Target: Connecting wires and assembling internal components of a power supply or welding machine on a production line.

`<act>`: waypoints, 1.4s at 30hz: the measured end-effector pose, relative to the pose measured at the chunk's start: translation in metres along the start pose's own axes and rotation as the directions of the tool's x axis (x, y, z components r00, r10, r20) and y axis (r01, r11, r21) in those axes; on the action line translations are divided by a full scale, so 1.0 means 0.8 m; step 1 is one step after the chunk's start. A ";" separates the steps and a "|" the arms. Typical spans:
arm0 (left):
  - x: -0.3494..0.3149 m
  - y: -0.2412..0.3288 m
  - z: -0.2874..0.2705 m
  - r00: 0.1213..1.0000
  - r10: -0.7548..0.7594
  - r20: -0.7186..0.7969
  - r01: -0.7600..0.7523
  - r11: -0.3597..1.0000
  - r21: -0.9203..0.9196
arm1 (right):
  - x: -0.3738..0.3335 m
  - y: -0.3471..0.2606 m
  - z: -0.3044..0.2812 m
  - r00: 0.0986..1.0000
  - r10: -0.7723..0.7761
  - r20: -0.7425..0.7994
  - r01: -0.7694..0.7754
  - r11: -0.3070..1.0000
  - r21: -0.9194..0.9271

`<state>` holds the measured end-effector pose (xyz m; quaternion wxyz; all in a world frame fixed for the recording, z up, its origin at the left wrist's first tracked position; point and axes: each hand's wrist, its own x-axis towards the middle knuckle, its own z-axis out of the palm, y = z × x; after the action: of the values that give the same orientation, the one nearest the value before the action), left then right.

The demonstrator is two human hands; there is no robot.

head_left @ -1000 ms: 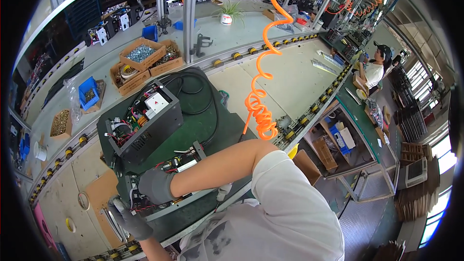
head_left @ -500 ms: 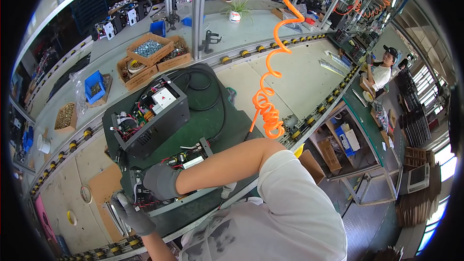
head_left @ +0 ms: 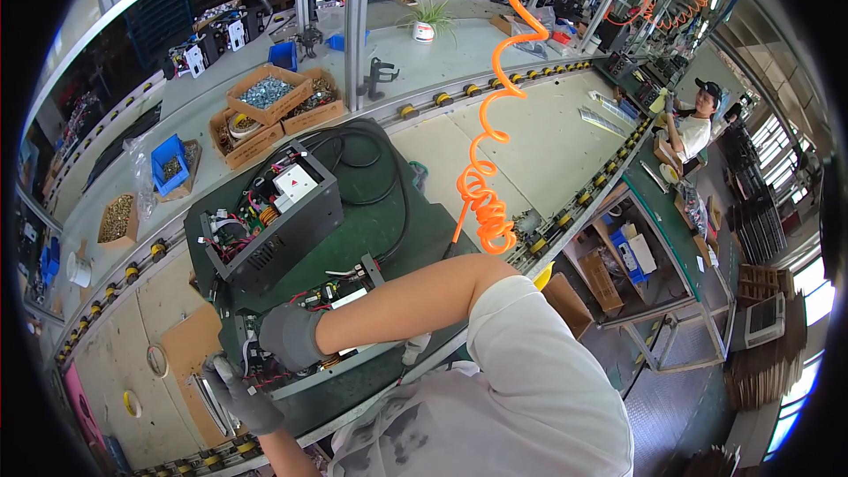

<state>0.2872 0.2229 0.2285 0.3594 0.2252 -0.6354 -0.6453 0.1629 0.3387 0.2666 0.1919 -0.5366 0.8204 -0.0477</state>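
Observation:
My right hand (head_left: 291, 336), in a grey glove, reaches across into an open electronic chassis (head_left: 362, 349) with wires and circuit boards. Its fingers are hidden behind the glove's back and the parts. At the chassis's left end is my left hand (head_left: 238, 397), also gloved in grey. Its fingers stretch forward, slightly apart, near red wires, and no held thing shows. Behind the chassis, on the same green board (head_left: 353, 238), stands a second dark metal unit (head_left: 296, 221), open on top, with coils, wires and a white block. A black cable (head_left: 408, 203) curves beside it.
Cardboard boxes of small metal parts (head_left: 269, 93) and a blue bin (head_left: 168, 163) stand beyond the roller track (head_left: 132, 272). An orange coiled hose (head_left: 486, 203) hangs to the right. Metal strips (head_left: 212, 406) lie beside my left hand. Co-workers sit farther off.
The view has shifted slightly. My left hand's fingers are a little straighter, and my right hand stays in the chassis. A person in blue at the back shows more behind the metal post.

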 end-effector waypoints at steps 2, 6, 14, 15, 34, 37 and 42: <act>0.003 -0.004 -0.003 0.999 -0.026 0.018 0.027 1.000 -0.016 | -0.003 0.001 -0.006 0.999 -0.049 0.004 0.049 0.999 0.000; 0.003 -0.008 -0.002 0.996 -0.011 -0.084 0.010 1.000 -0.008 | 0.010 -0.006 0.016 0.997 -0.019 -0.070 0.021 0.999 0.035; 0.011 -0.025 -0.020 0.999 0.026 0.044 -0.027 0.999 0.036 | 0.006 -0.018 0.012 0.995 -0.015 -0.097 0.001 0.989 -0.145; 0.013 -0.026 -0.021 0.996 0.054 0.077 -0.060 0.996 0.069 | 0.006 -0.019 0.010 0.996 -0.028 -0.084 0.013 0.985 -0.174; 0.010 -0.004 -0.006 0.980 -0.051 0.194 0.053 0.999 -0.008 | 0.015 -0.006 0.022 0.979 -0.110 -0.169 0.084 0.984 -0.157; 0.010 -0.002 -0.004 0.976 0.009 0.220 -0.011 1.000 0.010 | 0.016 0.005 0.013 0.986 -0.100 -0.137 0.081 0.988 -0.133; 0.016 0.006 -0.021 0.971 0.104 0.214 -0.115 0.993 0.040 | 0.007 0.027 -0.001 0.954 -0.152 -0.260 0.192 0.972 0.136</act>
<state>0.2926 0.2025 0.2340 0.3188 0.1291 -0.6980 -0.6281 0.1420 0.3422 0.2598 0.1255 -0.5788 0.7814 -0.1966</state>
